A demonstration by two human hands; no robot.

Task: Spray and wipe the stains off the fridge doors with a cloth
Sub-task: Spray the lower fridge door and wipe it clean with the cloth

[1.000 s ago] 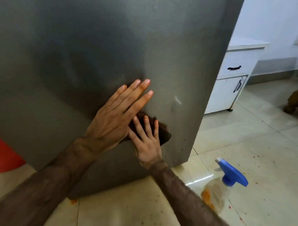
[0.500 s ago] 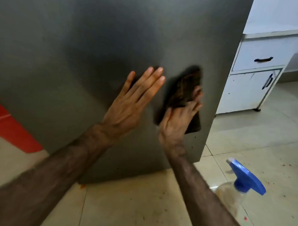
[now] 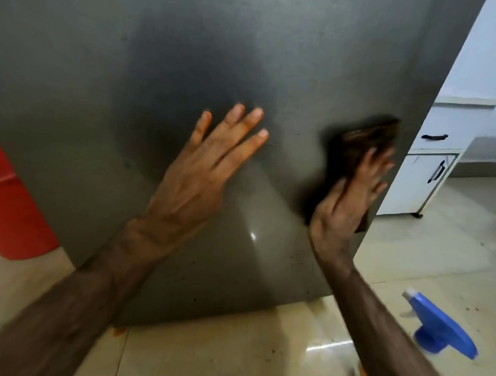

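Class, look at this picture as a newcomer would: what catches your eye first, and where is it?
The big grey metal fridge door fills the frame, the left hand flat against its middle. Near its right edge the right hand presses a dark brown cloth. A blue-topped spray bottle stands on the floor, bottom right.

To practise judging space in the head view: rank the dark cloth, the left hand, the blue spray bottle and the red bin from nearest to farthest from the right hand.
1. Dark cloth: under the right hand, on the fridge door.
2. Left hand and blue spray bottle: too close to call; hand flat on the door, bottle lower right on the floor.
3. Red bin: far left.
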